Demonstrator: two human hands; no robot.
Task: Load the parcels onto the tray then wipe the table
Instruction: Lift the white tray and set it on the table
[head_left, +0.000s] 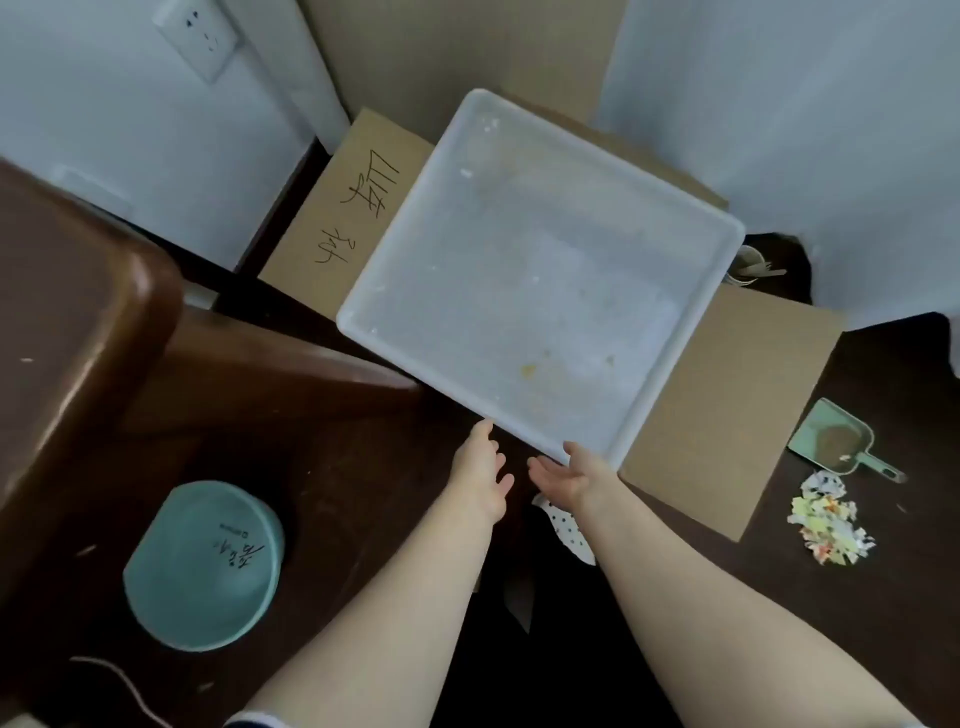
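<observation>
A large white plastic tray lies empty on top of an open cardboard box on the dark floor; faint yellow stains mark its bottom. My left hand reaches toward the tray's near edge with fingers apart, its fingertip just touching the rim. My right hand is open, palm up, at the tray's near corner. Neither hand holds anything. No parcels are visible. The brown wooden table fills the left side, its rounded corner toward the tray.
A teal round bin stands on the floor at lower left. A green dustpan and torn colourful paper scraps lie at right. A cardboard flap with handwriting sticks out left of the tray. White walls stand behind, with a socket.
</observation>
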